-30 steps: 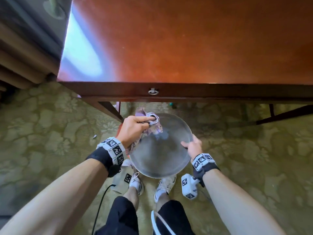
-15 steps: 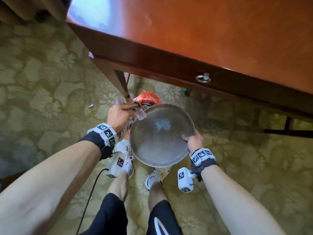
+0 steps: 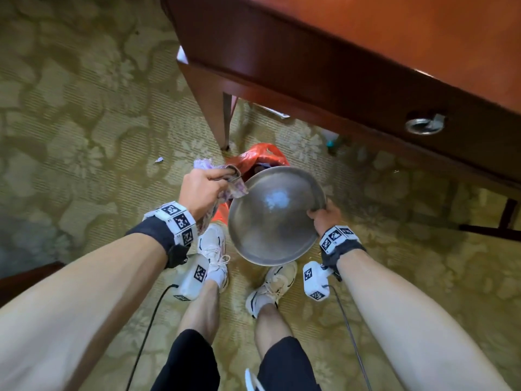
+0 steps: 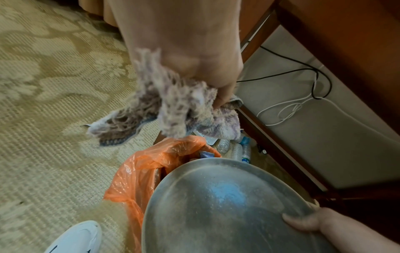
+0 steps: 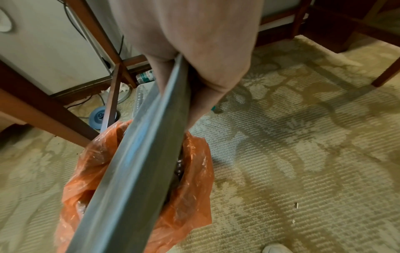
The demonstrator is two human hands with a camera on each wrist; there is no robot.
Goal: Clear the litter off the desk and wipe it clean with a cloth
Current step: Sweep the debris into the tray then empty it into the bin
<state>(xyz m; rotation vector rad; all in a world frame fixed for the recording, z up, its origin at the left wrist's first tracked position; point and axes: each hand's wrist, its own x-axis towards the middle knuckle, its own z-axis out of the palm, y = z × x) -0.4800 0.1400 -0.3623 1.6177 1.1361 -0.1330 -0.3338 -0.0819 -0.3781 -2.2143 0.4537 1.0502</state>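
My right hand (image 3: 322, 213) pinches the rim of a round metal plate (image 3: 275, 215), thumb on top. The plate (image 4: 227, 208) hangs tilted over a bin lined with an orange bag (image 3: 260, 156). In the right wrist view the plate (image 5: 138, 154) runs edge-on from my right hand (image 5: 194, 75) down into the orange bag (image 5: 192, 172). My left hand (image 3: 204, 187) grips a crumpled purple-white cloth (image 3: 234, 190) beside the plate's left rim. The cloth (image 4: 184, 109) dangles from my left hand (image 4: 220, 89) above the orange bag (image 4: 138, 172). The red-brown desk (image 3: 394, 38) fills the upper right.
A desk leg (image 3: 217, 111) stands just behind the bin. Plastic bottles (image 4: 240, 150) and cables (image 4: 303, 95) lie under the desk by the wall. My white shoes (image 3: 214, 249) stand on the patterned carpet (image 3: 84, 136), close below the plate. A paper scrap (image 3: 159, 160) lies left.
My head has turned left and down, so the desk slid to the upper right. Both hands carried the plate and cloth over the orange bin, which came into sight.
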